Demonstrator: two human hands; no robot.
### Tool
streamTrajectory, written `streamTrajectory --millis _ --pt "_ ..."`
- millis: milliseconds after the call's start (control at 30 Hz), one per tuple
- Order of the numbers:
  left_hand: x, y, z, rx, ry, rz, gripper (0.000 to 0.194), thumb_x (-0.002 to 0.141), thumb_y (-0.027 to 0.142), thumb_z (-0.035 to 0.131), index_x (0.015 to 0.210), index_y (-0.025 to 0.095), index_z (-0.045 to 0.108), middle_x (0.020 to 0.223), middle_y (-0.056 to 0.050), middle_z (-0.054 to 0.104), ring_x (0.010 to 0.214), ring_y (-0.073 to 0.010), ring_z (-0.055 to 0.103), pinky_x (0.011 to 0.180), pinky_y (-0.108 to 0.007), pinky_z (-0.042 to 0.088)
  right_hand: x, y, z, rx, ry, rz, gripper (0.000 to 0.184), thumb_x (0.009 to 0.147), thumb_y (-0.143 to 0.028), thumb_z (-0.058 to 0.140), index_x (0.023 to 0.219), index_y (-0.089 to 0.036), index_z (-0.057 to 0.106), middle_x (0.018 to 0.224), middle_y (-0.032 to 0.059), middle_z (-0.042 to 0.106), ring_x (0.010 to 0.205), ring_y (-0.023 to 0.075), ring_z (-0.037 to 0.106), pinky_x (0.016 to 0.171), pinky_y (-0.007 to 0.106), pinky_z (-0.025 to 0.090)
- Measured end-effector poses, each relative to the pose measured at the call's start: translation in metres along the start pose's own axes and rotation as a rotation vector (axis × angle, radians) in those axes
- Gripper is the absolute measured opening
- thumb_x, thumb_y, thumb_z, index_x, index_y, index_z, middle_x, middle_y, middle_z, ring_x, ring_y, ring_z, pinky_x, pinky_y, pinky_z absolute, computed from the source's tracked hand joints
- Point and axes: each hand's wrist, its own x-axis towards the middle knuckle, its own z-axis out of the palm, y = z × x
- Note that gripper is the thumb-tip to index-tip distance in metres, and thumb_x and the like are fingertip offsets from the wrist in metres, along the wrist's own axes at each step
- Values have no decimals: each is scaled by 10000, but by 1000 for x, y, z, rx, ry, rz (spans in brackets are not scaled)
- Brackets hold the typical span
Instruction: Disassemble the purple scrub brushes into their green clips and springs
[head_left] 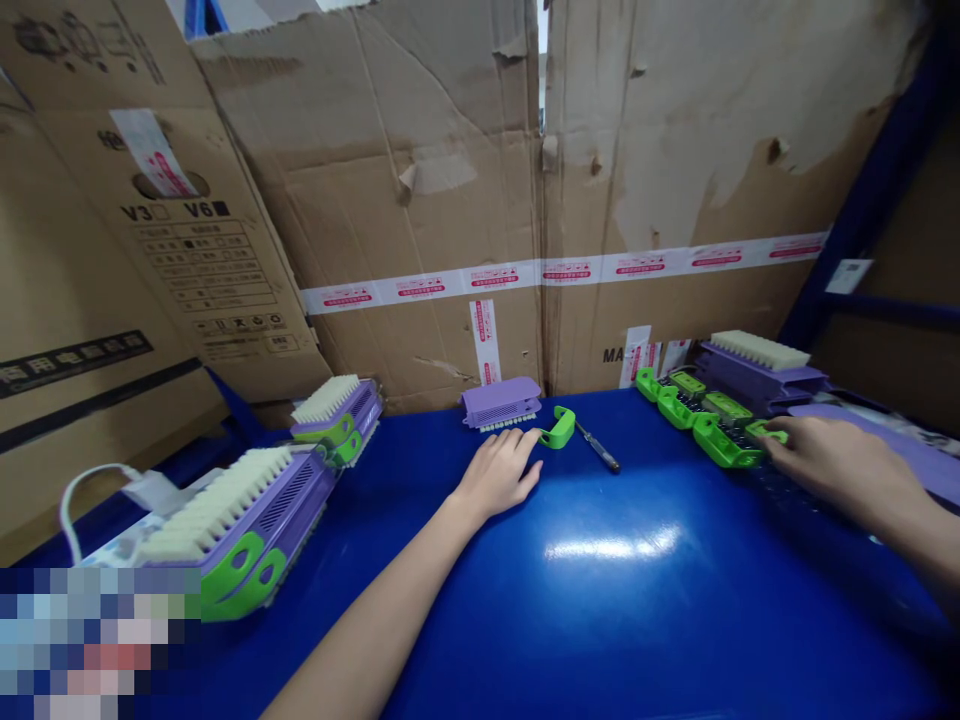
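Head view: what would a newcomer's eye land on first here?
The glossy blue table, with the left hand flat beside a purple brush and a loose green handle at the back centre. The right hand touches a row of green handles at right; finished purple brushes line the left edge.

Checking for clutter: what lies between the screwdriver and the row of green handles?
Nothing: the head view shows bare blue table between the screwdriver and the green handles.
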Motion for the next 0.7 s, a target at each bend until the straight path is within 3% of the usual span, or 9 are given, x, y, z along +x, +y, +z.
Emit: streamTrajectory --millis 100,233,500,700 --pt "0 1 -1 -1 -3 1 355 890 275 457 1224 155 435 1069 -119 606 1005 -252 591 847 -394 489 -1 -10 -12 -2 -33 -16 408 891 -373 331 1035 -174 656 982 140 679 895 288 627 660 329 412" --pt "0 1 -1 5 -5 -1 354 892 278 446 1231 177 431 1066 -111 606 1005 -248 591 844 -396 490 -5 -24 -18 -10 -16 -56 397 890 -408 353 1050 -186 641 954 130 674 898 295 621 676 345 426" --pt "0 1 -1 9 -14 8 355 895 279 446 1226 151 440 1061 -119 609 1000 -255 589 839 -401 493 -27 -19 -2 -127 29 -158 443 845 -406 503 1192 -133 537 988 145 640 950 328 590 733 390 460" --pt "1 1 0 20 -26 -2 360 895 282 442 1240 177 434 1070 -107 614 1010 -245 594 859 -398 487 -34 -21 3 -153 -54 -126 440 852 -301 475 1245 -104 493 1035 190 647 935 328 615 692 389 485"
